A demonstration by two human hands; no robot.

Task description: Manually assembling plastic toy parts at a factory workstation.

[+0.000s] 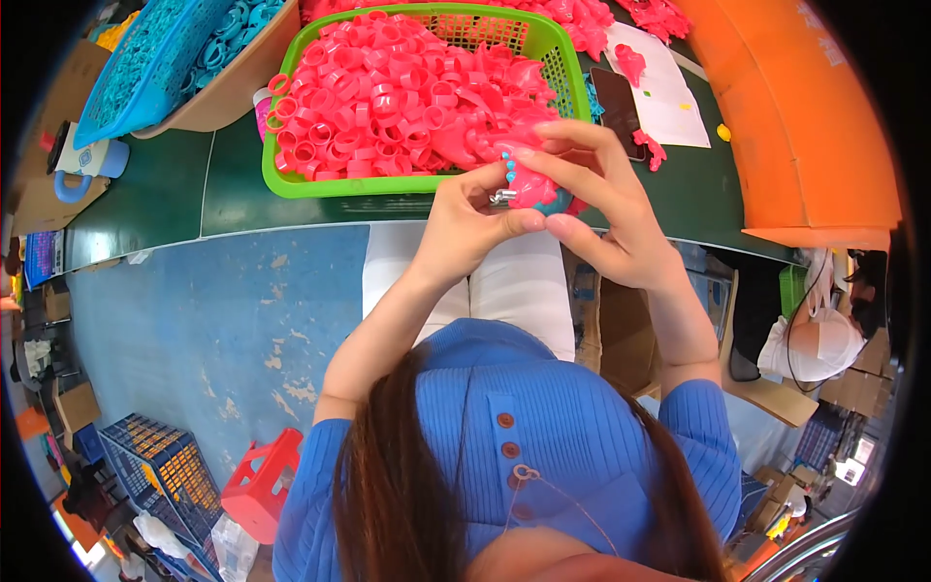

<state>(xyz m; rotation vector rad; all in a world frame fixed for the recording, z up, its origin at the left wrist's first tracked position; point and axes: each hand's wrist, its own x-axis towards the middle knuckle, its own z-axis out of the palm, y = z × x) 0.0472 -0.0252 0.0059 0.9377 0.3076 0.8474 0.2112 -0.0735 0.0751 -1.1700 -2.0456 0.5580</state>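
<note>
Between my two hands is a small pink and teal plastic toy figure (530, 187) with a row of blue bumps and a silver metal clip at its left side. My left hand (472, 221) pinches it from the left with thumb and fingers. From the right, my right hand (609, 209) grips it, fingers curled over its top and thumb beneath. Part of the toy is hidden by the fingers. Just beyond the hands stands a green plastic basket (330, 186), heaped with pink rings (388, 97) and other pink molded pieces (470, 144).
The basket stands on a dark green table (175, 199). A blue basket (107, 121) of teal parts is at the far left, above a white mug (82, 160). Right of the green basket lie a phone (616, 105) and white paper (669, 102), beside a large orange bin (815, 126).
</note>
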